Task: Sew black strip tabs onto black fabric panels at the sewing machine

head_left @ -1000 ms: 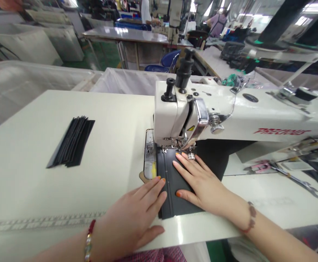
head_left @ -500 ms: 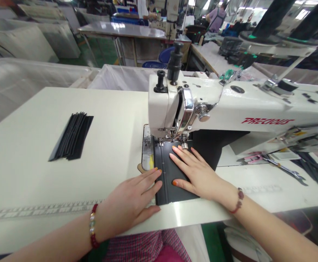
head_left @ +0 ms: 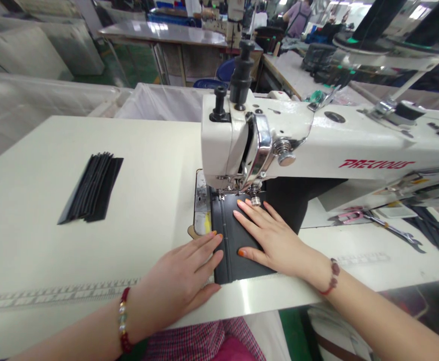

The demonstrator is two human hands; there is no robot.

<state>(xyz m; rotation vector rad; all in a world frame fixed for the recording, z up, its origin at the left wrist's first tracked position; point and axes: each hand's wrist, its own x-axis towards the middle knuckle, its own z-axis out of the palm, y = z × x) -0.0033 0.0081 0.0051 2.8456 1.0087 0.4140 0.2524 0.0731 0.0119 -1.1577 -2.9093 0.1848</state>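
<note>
A dark grey fabric piece (head_left: 231, 239) with a narrow strip along its left edge lies under the presser foot (head_left: 230, 193) of a white sewing machine (head_left: 317, 145). My right hand (head_left: 275, 238) lies flat on the piece, fingers spread, fingertips close to the foot. My left hand (head_left: 181, 278) rests flat on the table (head_left: 147, 165) at the piece's left edge, its fingertips touching the strip. Both wrists wear bead bracelets.
A fanned stack of black strips (head_left: 91, 188) lies on the table to the left. Scissors and a wrench (head_left: 385, 226) lie under the machine arm at right, beside more dark strips (head_left: 435, 233). White bins (head_left: 159, 103) stand behind the table. Other people work at far tables.
The view has shifted slightly. Both hands stay flat on the fabric piece in about the same place relative to the presser foot.
</note>
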